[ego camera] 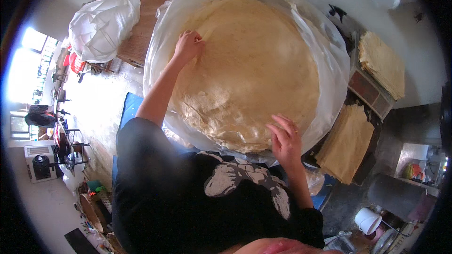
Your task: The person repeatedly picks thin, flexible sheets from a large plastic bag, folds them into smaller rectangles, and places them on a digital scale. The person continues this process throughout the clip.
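A large round stack of thin tan flatbread sheets point(254, 60) lies before me, with clear plastic sheeting point(326, 88) around its sides. My left hand point(189, 46) is at the stack's upper left edge, its fingers closed on the rim of the top sheet. My right hand point(286, 139) hovers over or rests lightly on the lower right edge, fingers spread, a ring on one finger; whether it touches is unclear. The top sheet is wrinkled along the edge nearest me and smooth across the middle.
Folded tan sheets are piled at the right, one pile point(344, 143) near the stack, another point(383, 65) farther back by a tiled ledge point(363, 86). A white plastic-wrapped bundle point(104, 26) sits on a wooden table point(150, 17) at the left. A white bucket point(368, 220) stands lower right.
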`<state>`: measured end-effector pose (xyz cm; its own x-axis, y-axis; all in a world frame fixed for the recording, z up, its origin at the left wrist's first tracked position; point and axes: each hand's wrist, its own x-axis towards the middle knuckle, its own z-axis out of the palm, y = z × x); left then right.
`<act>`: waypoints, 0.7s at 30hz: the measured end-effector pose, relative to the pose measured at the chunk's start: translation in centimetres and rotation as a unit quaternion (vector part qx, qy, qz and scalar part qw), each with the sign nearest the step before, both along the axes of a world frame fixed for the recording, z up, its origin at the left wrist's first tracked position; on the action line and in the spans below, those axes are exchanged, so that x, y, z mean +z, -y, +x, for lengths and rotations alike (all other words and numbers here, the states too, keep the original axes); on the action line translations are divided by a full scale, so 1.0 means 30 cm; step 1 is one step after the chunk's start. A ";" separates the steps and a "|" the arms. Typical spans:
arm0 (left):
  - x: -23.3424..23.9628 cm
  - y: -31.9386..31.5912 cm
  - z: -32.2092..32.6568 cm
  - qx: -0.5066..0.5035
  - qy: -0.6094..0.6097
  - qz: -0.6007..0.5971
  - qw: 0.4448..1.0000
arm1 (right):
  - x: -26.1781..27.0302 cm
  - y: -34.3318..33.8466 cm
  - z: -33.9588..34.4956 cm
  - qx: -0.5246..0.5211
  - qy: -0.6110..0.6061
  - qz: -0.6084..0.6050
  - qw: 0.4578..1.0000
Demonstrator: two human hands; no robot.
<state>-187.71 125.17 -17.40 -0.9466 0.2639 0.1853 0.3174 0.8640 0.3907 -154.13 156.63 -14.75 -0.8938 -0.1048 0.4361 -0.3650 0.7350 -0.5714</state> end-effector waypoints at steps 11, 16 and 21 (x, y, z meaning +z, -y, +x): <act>0.243 -0.210 0.081 -0.183 0.400 0.296 0.848 | -0.057 0.346 -0.253 0.078 0.185 -0.424 0.883; 0.185 -0.358 0.114 -0.370 0.280 0.471 0.751 | -0.020 0.308 -0.384 -0.145 0.355 -0.640 0.666; -0.001 -0.300 0.191 -0.229 -0.118 0.105 0.960 | 0.238 -0.105 -0.321 -0.317 0.075 -0.638 0.698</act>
